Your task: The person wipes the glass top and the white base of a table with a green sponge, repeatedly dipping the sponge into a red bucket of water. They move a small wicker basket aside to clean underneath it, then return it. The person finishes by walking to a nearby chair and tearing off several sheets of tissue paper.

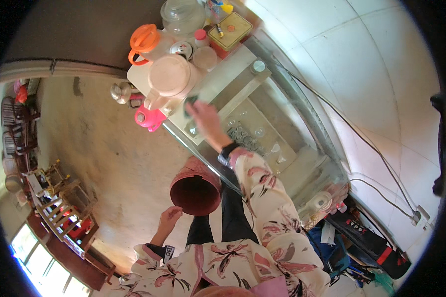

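Observation:
My left hand [170, 217] pinches the near rim of a dark red bucket [195, 167], which is tilted so that its mouth faces me. A break shows in the bucket's far rim, and its inside is dark. Over the glass-topped table [223, 91], my right hand [207, 120] is stretched out and blurred. Its fingers are on a small dark green pad or cloth [190, 105] against the tabletop. Just beyond the fingers stands a pale pink lidded jug [170, 75]. An orange-lidded pitcher [145, 39] stands behind the jug.
A glass jar [182, 16], a red-capped bottle [200, 36] and a tin box [230, 31] crowd the table's far end. A pink thermos [148, 118] stands beside the table. Cables [342, 126] run along the tiled wall. Wooden chairs [68, 208] stand at left.

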A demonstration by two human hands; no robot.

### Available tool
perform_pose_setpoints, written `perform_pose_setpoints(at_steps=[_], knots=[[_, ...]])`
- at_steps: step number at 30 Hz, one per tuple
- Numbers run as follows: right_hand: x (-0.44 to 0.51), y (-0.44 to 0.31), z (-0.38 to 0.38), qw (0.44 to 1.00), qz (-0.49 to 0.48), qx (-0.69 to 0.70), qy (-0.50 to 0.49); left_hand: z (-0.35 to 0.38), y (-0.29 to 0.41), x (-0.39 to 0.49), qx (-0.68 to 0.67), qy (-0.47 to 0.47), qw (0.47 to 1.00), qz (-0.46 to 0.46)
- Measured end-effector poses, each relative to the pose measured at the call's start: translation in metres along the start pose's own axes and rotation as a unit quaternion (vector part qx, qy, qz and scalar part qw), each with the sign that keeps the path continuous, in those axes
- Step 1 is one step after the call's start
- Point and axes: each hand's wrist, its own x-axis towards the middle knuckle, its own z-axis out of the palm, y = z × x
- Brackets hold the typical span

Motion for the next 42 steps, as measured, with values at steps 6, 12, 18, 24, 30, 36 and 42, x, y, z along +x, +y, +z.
perform_pose_setpoints(at_steps=[6,12,18,24,30,36,42], knots=[[-0.093,-0.035,0.002,0.984,-0.129,0.009,-0.119,0.006,0.044,-0.002,0.066,-0.015,0.997,-0.044],[-0.183,-0.009,-0.066,0.966,-0.148,0.008,-0.210,0.014,0.038,-0.001,0.054,-0.032,0.997,-0.048],[-0.282,0.076,-0.167,0.882,0.411,0.135,-0.187,0.012,0.012,-0.019,0.021,-0.052,0.998,-0.037],[-0.162,0.094,-0.098,0.919,0.302,-0.042,0.249,0.006,-0.045,-0.030,0.039,-0.068,0.994,-0.070],[-0.148,-0.011,0.011,0.996,0.089,0.007,0.031,-0.019,-0.068,-0.057,0.034,-0.033,0.998,-0.045],[-0.218,0.057,-0.130,0.914,0.376,0.063,0.136,-0.029,-0.084,-0.071,0.055,-0.030,0.995,-0.078],[-0.138,0.085,-0.155,0.937,0.185,-0.236,0.181,0.003,-0.093,-0.056,0.046,-0.055,0.994,-0.087]])
